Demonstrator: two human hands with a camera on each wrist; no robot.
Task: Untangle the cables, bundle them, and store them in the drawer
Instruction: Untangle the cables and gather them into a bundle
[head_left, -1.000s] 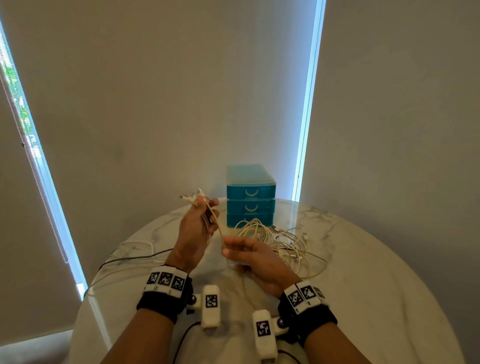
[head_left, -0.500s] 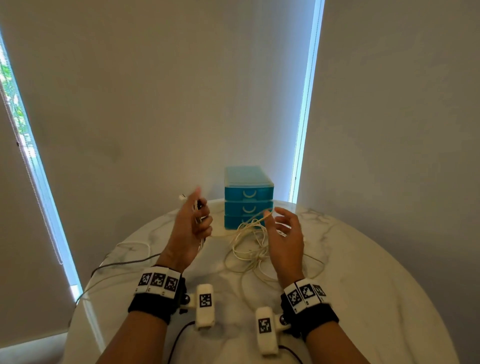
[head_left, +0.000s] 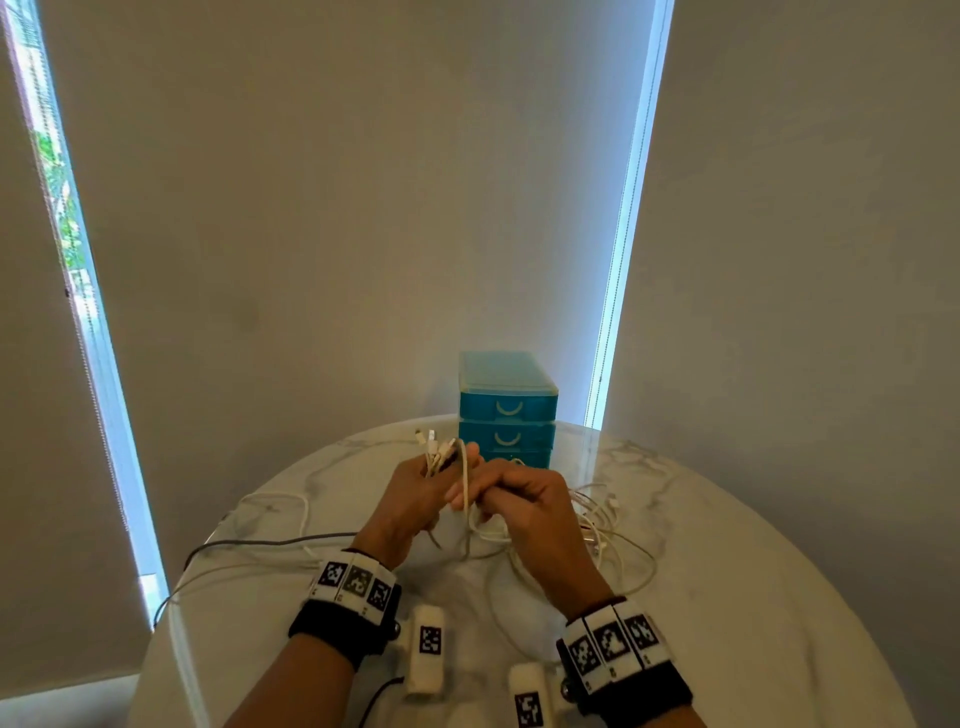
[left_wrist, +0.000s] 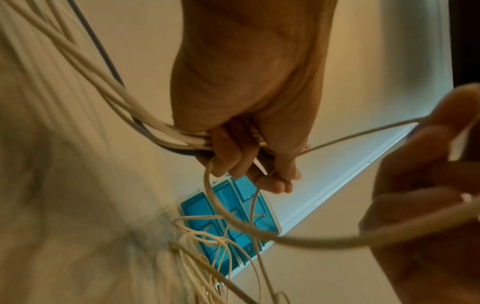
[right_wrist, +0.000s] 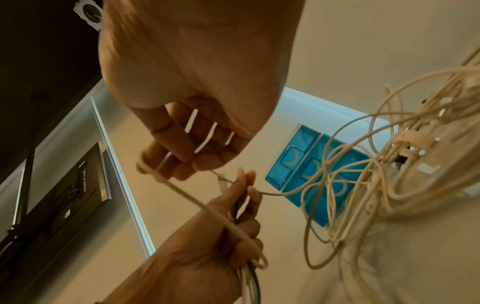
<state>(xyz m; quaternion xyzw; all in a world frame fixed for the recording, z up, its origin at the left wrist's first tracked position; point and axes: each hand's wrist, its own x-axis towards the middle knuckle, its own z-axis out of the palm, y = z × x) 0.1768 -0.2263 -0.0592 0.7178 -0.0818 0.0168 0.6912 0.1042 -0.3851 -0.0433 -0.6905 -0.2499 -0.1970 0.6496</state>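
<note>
Above the round marble table (head_left: 727, 597), both hands are raised close together in front of the blue drawer unit (head_left: 508, 410). Several cable ends are clenched in the left hand (head_left: 410, 499), its fingers curled round them; white connectors (head_left: 434, 447) stick up above the fist in the head view, and at least one dark cable (left_wrist: 166, 144) runs among the pale ones in the left wrist view. One thicker cream cable (head_left: 466, 483) is pinched between thumb and fingers of the right hand (head_left: 524, 504) and is stretched across to the left hand. The remaining tangle of cables (head_left: 602, 525) lies loose on the table just right of the hands, between them and the drawer unit, and loops of it cross the drawer fronts in both wrist views. All three drawers are seen closed, with the lowest front partly covered by the hands. A grey cable (head_left: 249, 545) and a white one trail over the table's left edge. Two white tagged blocks (head_left: 428, 649) sit below the wrists, beside the black wristbands (head_left: 343, 623). Which cable belongs to which connector cannot be told, and the near table surface is blurred in both wrist views.
</note>
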